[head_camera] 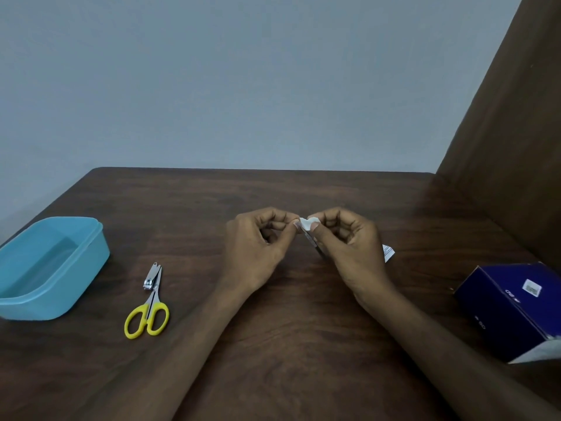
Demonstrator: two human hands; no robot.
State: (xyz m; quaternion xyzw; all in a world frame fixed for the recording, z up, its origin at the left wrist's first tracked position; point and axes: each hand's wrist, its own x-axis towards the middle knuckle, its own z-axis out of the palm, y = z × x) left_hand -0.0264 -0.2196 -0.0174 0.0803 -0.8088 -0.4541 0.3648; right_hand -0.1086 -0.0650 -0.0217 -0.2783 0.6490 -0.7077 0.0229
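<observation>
Over the middle of the dark wooden table [273, 344], my left hand [258, 247] and my right hand [349, 247] meet at their fingertips. Both pinch a small white packet [307, 223] between thumb and forefinger. A thin dark edge of the packet runs down under my right thumb. A white printed slip [388, 253] pokes out behind my right hand; whether it belongs to the packet is hidden.
A light blue plastic tub [76, 268], without a lid, stands at the left edge. Yellow-handled scissors [150, 311] and a metal nail clipper [151, 276] lie beside it. A dark blue carton [510, 308] rests at the right. A brown panel [516, 147] rises at the right.
</observation>
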